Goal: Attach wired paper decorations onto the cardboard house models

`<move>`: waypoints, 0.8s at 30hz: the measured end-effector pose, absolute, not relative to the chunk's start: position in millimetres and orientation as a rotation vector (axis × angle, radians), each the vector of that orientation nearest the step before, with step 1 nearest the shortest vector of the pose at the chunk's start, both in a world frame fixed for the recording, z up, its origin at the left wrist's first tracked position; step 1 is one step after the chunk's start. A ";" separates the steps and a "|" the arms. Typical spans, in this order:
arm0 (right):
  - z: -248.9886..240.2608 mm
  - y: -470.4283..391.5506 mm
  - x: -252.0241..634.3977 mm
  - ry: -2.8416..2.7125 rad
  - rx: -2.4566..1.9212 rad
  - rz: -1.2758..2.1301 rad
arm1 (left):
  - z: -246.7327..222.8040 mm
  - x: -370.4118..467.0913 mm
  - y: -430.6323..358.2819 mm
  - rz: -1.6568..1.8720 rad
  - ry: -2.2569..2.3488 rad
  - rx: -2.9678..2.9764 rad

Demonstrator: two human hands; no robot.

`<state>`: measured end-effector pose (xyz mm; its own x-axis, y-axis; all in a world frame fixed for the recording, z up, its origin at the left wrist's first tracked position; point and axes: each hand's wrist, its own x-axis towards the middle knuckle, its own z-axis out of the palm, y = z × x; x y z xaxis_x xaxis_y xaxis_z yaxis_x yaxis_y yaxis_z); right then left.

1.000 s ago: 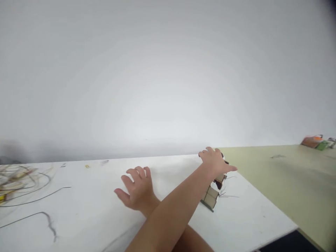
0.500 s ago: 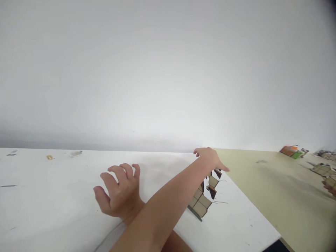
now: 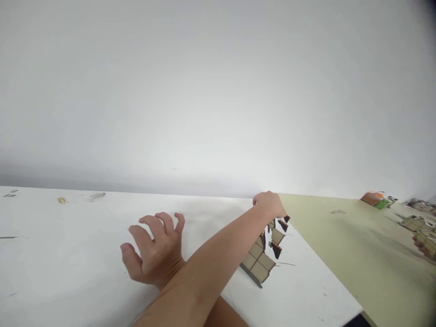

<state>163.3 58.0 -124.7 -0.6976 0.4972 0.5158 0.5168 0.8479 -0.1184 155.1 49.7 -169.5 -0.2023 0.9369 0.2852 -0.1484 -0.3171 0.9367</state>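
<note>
My forearms cross, the left one lying over the right. My left hand [image 3: 270, 203] is at the far right part of the white table, back of the hand up, beside tan gridded flat pieces [image 3: 260, 263]. Its fingers curl downward and look closed; the fingertips and anything in them are hidden. Small dark jagged pieces [image 3: 276, 250] lie with the tan ones, and a grey strip [image 3: 251, 275] runs along their near edge. To the left, my right hand [image 3: 155, 247] is open above the white table, fingers spread and bent, holding nothing.
The white table [image 3: 85, 254] meets a pale wall behind. A yellow-green surface [image 3: 368, 254] adjoins its right edge. On that side are an orange and green box [image 3: 376, 200] and a heap of tan pieces [image 3: 417, 225]. A small yellowish item [image 3: 61, 200] lies at the back left.
My left hand's thumb, stretched out to the right before, is now tucked down by the pieces, and its fingers have curled in. My right hand has hardly moved. The view has shifted slightly.
</note>
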 end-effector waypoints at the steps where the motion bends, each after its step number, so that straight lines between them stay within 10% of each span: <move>1: -124.7 57.7 163.0 -2.485 -0.742 -0.040 | -172.0 154.2 50.2 1.713 1.042 1.178; 5: -122.5 56.2 162.8 -2.513 -0.740 -0.029 | -183.1 151.2 53.1 1.673 1.193 1.371; 17: -118.4 52.8 162.1 -2.478 -0.892 -0.058 | -116.0 181.1 53.7 -0.036 0.994 2.659; 24: -120.4 52.3 161.3 -2.436 -0.923 -0.086 | -38.3 299.5 114.4 0.565 0.914 2.225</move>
